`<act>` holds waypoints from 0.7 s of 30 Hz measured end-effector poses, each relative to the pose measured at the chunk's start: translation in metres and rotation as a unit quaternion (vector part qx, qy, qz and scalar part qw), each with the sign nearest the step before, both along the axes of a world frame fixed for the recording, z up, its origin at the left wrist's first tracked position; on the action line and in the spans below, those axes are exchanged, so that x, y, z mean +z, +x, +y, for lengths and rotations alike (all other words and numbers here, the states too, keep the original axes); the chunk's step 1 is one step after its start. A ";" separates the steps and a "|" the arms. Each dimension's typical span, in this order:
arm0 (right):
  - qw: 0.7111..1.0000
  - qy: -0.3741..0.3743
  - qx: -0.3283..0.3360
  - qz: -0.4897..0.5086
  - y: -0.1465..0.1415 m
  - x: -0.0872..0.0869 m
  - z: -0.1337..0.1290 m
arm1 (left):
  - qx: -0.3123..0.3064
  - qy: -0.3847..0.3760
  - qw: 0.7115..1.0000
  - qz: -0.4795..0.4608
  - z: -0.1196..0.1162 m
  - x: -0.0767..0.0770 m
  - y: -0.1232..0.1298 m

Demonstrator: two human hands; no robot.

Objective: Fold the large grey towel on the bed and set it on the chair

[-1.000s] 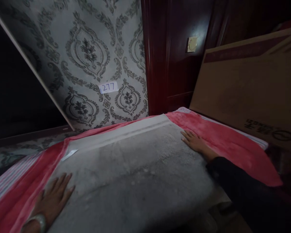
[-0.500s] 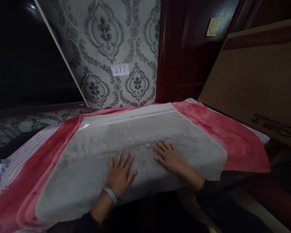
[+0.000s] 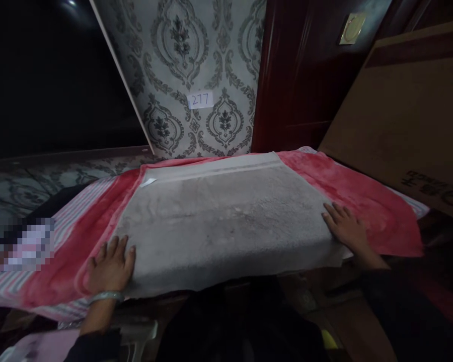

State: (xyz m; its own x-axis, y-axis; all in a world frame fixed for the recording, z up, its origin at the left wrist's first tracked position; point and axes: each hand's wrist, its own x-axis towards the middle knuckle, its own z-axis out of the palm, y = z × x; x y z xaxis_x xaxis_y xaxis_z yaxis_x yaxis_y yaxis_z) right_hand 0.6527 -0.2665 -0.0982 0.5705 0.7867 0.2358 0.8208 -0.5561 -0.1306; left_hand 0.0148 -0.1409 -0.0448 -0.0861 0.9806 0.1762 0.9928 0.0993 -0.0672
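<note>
A grey towel (image 3: 226, 216) lies spread flat over a pink blanket (image 3: 366, 201) on a raised surface. My left hand (image 3: 111, 264) rests flat, fingers apart, at the towel's near left corner, partly on the pink blanket. It wears a pale bangle at the wrist. My right hand (image 3: 345, 226) lies flat on the towel's near right edge, fingers spread, in a dark sleeve. Neither hand grips anything.
A patterned grey wall with a small label reading 277 (image 3: 200, 99) stands behind. A dark red wooden door (image 3: 298, 75) is at the back right. A large cardboard box (image 3: 411, 110) leans at the right. Striped cloth (image 3: 79, 206) shows at the left.
Both hands slid outward from the towel's middle to its near left and right corners. Before that they had moved in from the sides. The view shifted slightly back.
</note>
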 end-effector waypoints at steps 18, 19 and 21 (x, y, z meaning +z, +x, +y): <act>0.999 -0.003 0.005 0.037 -0.021 0.018 -0.010 | -0.003 0.055 0.998 -0.013 -0.012 -0.002 0.013; 0.999 -0.006 0.002 0.034 -0.020 0.017 -0.010 | -0.003 0.056 0.998 -0.016 -0.012 -0.003 0.013; 1.000 -0.010 0.000 0.026 -0.015 0.013 -0.010 | -0.002 0.056 0.998 -0.025 -0.011 -0.004 0.012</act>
State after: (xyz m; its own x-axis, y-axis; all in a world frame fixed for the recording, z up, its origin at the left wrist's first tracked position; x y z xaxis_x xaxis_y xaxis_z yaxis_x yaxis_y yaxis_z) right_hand 0.6373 -0.2762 -0.0855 0.5815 0.7909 0.1907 0.8133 -0.5588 -0.1622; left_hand 0.0268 -0.1516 -0.0493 -0.0931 0.9555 0.2799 0.9951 0.0988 -0.0062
